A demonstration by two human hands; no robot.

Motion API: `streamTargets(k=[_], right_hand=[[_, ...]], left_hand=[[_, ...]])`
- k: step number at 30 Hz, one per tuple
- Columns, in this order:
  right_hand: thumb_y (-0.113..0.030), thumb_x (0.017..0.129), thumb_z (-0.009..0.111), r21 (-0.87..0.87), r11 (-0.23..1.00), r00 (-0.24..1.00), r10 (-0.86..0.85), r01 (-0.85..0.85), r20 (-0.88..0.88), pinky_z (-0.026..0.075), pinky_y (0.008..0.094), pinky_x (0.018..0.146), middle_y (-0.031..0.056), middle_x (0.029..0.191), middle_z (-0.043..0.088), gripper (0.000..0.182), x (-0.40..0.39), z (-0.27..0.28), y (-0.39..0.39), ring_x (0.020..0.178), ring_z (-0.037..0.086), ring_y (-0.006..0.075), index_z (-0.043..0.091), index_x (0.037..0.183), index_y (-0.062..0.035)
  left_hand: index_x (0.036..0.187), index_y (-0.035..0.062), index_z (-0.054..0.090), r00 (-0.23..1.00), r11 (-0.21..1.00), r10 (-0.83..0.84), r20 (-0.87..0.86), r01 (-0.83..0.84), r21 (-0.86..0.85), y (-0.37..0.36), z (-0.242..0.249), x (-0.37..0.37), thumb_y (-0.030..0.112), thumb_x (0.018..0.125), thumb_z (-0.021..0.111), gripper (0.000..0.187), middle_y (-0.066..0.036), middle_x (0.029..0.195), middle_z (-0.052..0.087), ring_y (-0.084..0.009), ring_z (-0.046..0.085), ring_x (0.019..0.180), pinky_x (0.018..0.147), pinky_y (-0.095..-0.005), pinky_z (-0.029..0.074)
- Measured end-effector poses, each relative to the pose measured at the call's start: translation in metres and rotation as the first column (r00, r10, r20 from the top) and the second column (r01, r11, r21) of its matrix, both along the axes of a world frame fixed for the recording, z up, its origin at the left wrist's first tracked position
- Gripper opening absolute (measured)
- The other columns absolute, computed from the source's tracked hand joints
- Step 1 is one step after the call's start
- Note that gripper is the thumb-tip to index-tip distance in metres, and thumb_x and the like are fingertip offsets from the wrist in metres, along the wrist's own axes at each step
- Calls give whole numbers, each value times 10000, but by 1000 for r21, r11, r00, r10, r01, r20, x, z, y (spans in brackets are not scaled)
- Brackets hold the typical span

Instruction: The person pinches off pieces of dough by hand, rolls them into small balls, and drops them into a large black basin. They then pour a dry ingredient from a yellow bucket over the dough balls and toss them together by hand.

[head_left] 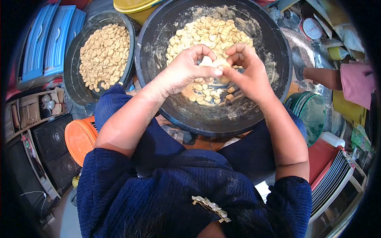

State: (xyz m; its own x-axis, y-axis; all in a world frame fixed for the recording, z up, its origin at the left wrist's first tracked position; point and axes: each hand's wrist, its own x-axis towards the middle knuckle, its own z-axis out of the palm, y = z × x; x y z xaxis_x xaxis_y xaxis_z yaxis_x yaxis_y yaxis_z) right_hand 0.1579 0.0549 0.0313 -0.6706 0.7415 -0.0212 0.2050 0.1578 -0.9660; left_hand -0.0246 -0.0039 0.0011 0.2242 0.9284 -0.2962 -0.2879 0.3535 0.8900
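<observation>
Over a wide black basin (156, 99), my left hand (184, 67) and my right hand (253, 73) meet with thumbs and fingertips together. Both pinch a pale, dough-like piece (219, 62). The left hand and forearm are dusted with light powder. Below them, many small pale-yellow lumps (212, 33) are heaped in the basin, and several others (206, 94) lie loose at its near side. Powder smears the inside wall.
At the left, a dark basin (71, 85) holds a heap of tan lumps (105, 55). An orange bucket (79, 137) is by my left elbow, a green bucket (311, 117) at the right. Another person's arm (323, 77) reaches in near a dial scale (312, 28).
</observation>
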Motion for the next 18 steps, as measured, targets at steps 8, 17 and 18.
streamTargets(k=[8,17,18], right_hand=[[-57,817,603,-312,947,994,55,-81,-91,498,233,686,82,902,615,343,3,8,5,758,597,124,529,1147,5],[-193,811,612,392,909,958,26,-141,284,406,344,895,126,1057,564,376,19,5,33,1020,525,222,548,1145,-33],[-204,767,659,468,870,972,53,-157,229,345,369,957,175,1170,501,428,14,5,23,1144,437,275,549,1150,-50]], left_hand=[[969,5,497,987,991,105,122,-113,67,-3,0,1,89,821,575,187,-70,836,592,-132,590,726,618,-252,502],[946,49,518,991,995,97,92,-99,15,-1,-2,-13,165,841,572,166,-21,742,567,-68,531,582,450,-174,403],[945,56,520,997,998,70,33,-70,7,-2,0,-9,198,846,581,184,-13,726,564,-51,519,565,437,-155,381]])
